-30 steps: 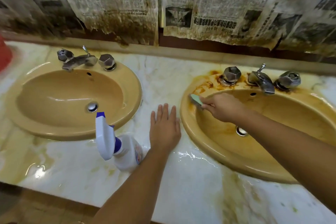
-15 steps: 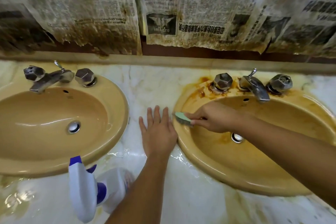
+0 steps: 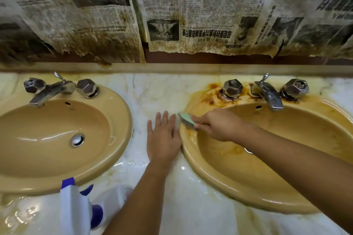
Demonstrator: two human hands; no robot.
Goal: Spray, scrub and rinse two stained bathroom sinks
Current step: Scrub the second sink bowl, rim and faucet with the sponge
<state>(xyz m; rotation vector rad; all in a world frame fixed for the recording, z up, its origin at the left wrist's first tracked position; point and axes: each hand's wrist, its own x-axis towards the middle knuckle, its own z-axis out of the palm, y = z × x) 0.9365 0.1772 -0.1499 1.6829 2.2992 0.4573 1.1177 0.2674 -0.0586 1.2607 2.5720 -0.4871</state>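
Two tan oval sinks are set in a marble counter. The left sink [image 3: 118, 112] looks clean and glossy. The right sink [image 3: 315, 187] has orange-brown stains on its rim and around its taps [image 3: 265, 91]. My right hand [image 3: 219, 126] grips a pale green sponge [image 3: 186, 118] and presses it on the right sink's left rim. Flat on the counter between the sinks lies my left hand [image 3: 163, 139], fingers straight. A white spray bottle with a blue nozzle [image 3: 76, 208] stands at the counter's front left.
The marble counter [image 3: 156, 91] is wet, with puddles near its front edge. The left sink's chrome faucet and two knobs [image 3: 57, 87] sit at its back. Stained, torn newspaper [image 3: 191, 15] covers the wall above the backsplash.
My right hand has slid the sponge down the right sink's left rim, close to my left hand. My view has shifted, so the spray bottle sits lower in frame.
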